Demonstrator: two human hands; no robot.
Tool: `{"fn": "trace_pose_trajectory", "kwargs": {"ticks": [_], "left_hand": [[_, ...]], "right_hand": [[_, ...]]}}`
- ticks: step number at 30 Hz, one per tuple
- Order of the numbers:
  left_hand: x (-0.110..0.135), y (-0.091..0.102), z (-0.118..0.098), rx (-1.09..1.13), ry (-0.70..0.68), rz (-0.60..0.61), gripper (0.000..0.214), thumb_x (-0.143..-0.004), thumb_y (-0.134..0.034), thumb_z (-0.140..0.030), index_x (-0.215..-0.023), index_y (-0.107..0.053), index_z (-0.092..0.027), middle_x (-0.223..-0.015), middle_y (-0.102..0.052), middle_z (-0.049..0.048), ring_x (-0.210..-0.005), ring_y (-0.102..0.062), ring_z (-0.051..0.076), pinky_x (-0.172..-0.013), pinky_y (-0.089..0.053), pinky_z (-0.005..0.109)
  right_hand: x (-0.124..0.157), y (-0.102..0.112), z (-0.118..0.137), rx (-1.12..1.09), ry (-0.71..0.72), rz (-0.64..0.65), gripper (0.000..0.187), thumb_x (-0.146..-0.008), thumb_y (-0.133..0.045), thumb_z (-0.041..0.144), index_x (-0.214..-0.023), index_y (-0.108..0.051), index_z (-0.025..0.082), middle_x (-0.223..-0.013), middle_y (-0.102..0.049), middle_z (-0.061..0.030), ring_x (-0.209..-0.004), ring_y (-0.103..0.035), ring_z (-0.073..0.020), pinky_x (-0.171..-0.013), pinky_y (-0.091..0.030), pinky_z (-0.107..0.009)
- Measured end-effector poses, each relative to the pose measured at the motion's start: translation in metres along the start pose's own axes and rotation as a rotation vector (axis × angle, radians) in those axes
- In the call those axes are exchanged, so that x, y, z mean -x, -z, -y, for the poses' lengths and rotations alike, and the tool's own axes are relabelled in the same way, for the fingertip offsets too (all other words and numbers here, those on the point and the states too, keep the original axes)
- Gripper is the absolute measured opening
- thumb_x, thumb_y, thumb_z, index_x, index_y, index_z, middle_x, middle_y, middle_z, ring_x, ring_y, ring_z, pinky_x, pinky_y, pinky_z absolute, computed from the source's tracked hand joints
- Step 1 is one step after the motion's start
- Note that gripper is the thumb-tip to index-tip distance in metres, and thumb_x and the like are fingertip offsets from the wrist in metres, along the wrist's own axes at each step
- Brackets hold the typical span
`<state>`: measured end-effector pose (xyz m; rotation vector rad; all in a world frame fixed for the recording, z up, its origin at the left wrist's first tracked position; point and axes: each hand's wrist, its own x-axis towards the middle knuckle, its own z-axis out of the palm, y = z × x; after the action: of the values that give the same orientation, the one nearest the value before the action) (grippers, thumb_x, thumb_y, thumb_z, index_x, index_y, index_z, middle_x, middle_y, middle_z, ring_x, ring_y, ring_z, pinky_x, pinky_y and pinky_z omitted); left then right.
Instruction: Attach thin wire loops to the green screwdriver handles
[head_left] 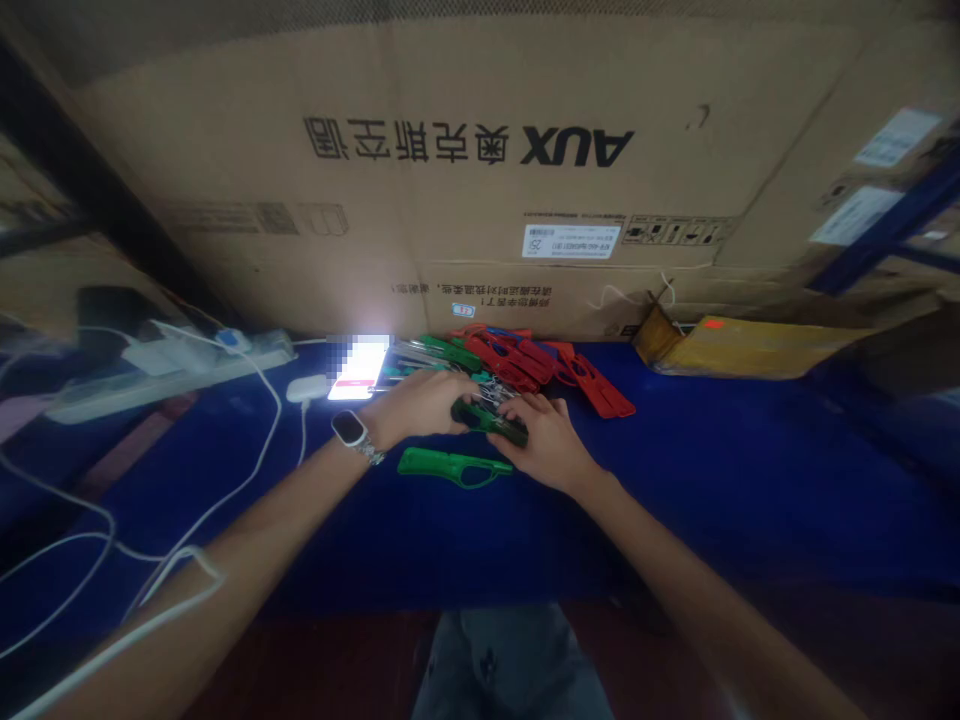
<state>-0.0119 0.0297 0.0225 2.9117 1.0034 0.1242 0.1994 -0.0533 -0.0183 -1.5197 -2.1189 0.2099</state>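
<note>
A dark green plastic lighter shell (489, 420) is held between my two hands over the blue table. My left hand (429, 405), with a watch on its wrist, closes its fingers on the shell's left end. On the other end, my right hand (546, 438) grips with thumb and fingers. Just in front of the hands lies a brighter green lighter shell (454, 466) with a trigger loop. Behind them is a pile of red lighter shells (517, 360), more green shells (450, 350) and thin metal parts (491, 388), partly hidden by my fingers.
A lit phone (362, 367) lies left of the pile, beside a white charger (307, 389). White cables trail from a power strip (180, 378) across my left forearm. A large cardboard box (465, 220) stands behind; a yellow package (757, 348) lies at right on the blue table (712, 480).
</note>
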Motion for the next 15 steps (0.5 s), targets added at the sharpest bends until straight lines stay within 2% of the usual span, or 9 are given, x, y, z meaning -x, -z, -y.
{"fn": "trace_pose_trajectory", "kwargs": {"ticks": [5,8,11,15], "left_hand": [[0.015,-0.001,-0.003,0.074,0.084,-0.005,0.033,-0.077,-0.074,-0.043,-0.102,-0.066,-0.023,-0.103,-0.073,0.0022,-0.088,-0.068,0.024,-0.068,-0.045,0.031],[0.028,-0.004,-0.004,0.093,0.134,-0.028,0.032,-0.077,-0.074,-0.044,-0.101,-0.066,-0.023,-0.1,-0.073,0.0011,-0.085,-0.068,0.023,-0.069,-0.044,0.031],[0.039,-0.006,-0.001,0.133,0.166,-0.037,0.033,-0.077,-0.075,-0.044,-0.103,-0.067,-0.023,-0.101,-0.074,0.0014,-0.086,-0.068,0.023,-0.071,-0.045,0.032],[0.048,-0.01,0.005,0.193,0.165,-0.069,0.036,-0.079,-0.074,-0.043,-0.108,-0.068,-0.022,-0.103,-0.074,0.0031,-0.091,-0.068,0.022,-0.076,-0.047,0.033]], "right_hand": [[-0.005,0.001,-0.006,0.022,0.084,0.072,0.019,-0.084,-0.071,0.022,-0.103,-0.065,0.023,-0.11,-0.07,-0.0058,-0.109,-0.061,-0.0249,-0.091,-0.032,-0.038],[-0.009,0.001,-0.011,-0.036,0.128,0.122,0.024,-0.084,-0.071,0.019,-0.107,-0.065,0.023,-0.111,-0.07,-0.0055,-0.108,-0.061,-0.0242,-0.092,-0.032,-0.038],[-0.013,0.0,-0.016,-0.067,0.128,0.153,0.027,-0.082,-0.073,0.019,-0.107,-0.067,0.024,-0.111,-0.07,-0.0058,-0.109,-0.061,-0.0253,-0.092,-0.031,-0.039],[-0.017,0.002,-0.021,-0.071,0.106,0.168,0.02,-0.081,-0.074,0.02,-0.1,-0.07,0.024,-0.109,-0.068,-0.0058,-0.11,-0.059,-0.0261,-0.093,-0.03,-0.041]]}}
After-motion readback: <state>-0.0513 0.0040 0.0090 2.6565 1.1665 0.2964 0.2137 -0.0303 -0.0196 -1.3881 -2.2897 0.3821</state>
